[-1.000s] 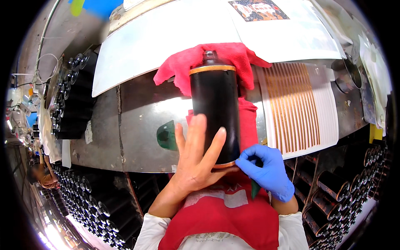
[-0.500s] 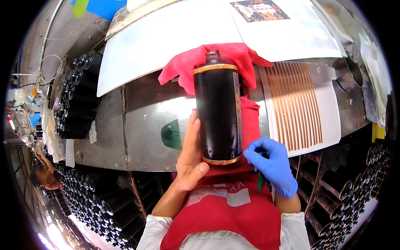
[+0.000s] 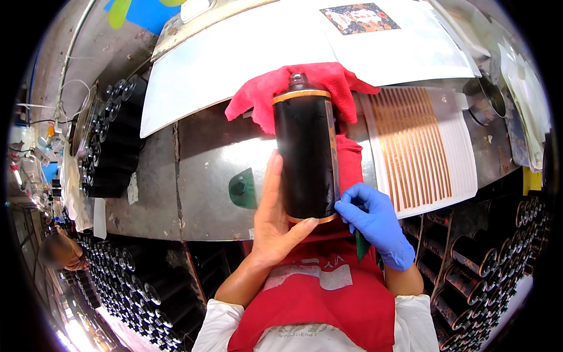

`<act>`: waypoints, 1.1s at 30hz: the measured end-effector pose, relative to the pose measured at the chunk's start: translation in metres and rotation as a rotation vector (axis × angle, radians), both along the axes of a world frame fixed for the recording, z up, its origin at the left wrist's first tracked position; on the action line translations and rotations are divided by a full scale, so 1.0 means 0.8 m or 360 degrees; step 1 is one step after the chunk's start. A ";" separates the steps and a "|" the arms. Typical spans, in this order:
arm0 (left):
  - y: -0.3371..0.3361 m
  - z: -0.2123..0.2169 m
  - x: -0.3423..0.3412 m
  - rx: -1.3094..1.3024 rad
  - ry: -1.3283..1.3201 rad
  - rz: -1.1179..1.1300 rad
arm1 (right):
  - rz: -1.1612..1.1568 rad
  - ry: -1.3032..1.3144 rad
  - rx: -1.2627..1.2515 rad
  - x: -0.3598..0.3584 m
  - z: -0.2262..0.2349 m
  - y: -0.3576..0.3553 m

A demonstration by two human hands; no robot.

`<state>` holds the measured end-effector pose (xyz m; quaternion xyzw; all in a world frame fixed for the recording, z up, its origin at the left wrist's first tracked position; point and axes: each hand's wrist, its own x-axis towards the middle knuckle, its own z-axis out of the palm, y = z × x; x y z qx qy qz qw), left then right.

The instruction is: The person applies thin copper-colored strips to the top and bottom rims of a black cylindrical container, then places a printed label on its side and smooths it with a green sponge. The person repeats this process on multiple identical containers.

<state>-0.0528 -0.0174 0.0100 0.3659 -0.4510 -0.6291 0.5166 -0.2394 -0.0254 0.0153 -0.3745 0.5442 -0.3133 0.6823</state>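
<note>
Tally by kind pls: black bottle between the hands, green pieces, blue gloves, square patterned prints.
Black bottle: 1
Green pieces: 2 (one on the metal bench, green piece; one in the right hand, green piece)
Blue glove: 1
Square patterned print: 1
Total: 5

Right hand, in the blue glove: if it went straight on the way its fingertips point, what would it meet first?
Most likely the black bottle, low on its right side. The right hand looks very close to it; depth leaves actual contact unclear.
</note>
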 end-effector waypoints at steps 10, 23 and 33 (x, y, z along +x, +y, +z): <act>0.000 0.008 -0.006 -0.0046 -0.0186 0.0006 | 0.0013 0.0007 -0.0055 0.000 -0.002 -0.002; -0.001 0.008 -0.008 -0.0057 -0.0267 0.0018 | -0.0548 -0.0836 0.0345 -0.071 -0.024 0.009; -0.008 -0.005 -0.001 -0.0649 -0.1129 0.0040 | -0.0254 0.0254 -0.0955 0.019 0.047 0.058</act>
